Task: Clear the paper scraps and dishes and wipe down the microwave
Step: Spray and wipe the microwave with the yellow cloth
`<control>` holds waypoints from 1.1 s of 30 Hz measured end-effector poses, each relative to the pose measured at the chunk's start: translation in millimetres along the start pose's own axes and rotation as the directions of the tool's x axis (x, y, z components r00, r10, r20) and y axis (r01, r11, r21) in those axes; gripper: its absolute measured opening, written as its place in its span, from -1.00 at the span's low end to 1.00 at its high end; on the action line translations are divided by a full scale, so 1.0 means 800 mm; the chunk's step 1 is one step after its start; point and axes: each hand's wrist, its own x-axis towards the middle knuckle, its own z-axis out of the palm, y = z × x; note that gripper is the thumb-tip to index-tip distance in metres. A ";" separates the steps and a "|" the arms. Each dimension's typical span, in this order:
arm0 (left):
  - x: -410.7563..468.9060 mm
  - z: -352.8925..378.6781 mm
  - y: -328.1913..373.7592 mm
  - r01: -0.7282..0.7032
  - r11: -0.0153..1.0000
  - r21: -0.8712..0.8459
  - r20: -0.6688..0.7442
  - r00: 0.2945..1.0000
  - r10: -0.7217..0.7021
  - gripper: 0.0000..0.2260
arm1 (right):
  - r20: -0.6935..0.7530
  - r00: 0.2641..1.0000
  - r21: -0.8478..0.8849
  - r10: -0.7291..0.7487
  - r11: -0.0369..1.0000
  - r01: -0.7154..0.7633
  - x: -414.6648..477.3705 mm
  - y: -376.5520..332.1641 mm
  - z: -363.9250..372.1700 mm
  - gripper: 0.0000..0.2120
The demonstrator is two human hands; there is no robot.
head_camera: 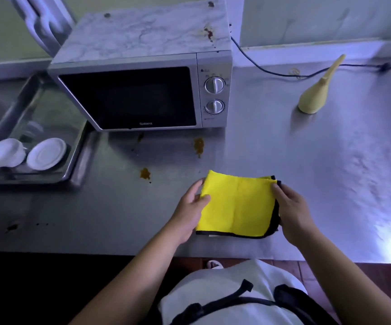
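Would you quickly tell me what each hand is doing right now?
Left hand: grips the yellow cloth by its left edge.
Right hand: grips the cloth's right edge.

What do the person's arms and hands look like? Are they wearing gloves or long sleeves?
No gloves and no long sleeves. Both forearms, the left arm and the right arm, are bare right up to the picture's edge. The left hand and the right hand show no rings, watch or bracelet. Lower down there is a pale top with black straps across it.
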 end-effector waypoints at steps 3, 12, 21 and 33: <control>-0.002 -0.016 0.002 0.110 0.988 0.106 -0.020 0.994 -0.109 -0.52 | -0.025 1.000 -0.119 0.006 0.993 -0.009 0.014 0.010 0.006 -0.87; -0.028 -0.108 -0.044 0.069 0.975 0.212 -0.364 0.931 0.013 -0.69 | 0.402 0.789 -0.743 -0.465 0.337 0.578 -0.007 0.084 0.058 -0.50; -0.047 -0.235 -0.066 0.180 0.832 0.525 -0.502 0.855 0.132 -0.75 | 0.269 0.913 -0.951 -0.305 0.068 0.303 -0.013 0.147 0.146 -0.01; 0.007 -0.330 -0.054 0.223 0.393 0.892 -0.341 0.904 0.260 -0.38 | -0.230 0.927 -0.847 -0.296 0.530 -0.041 0.011 0.123 0.215 -0.46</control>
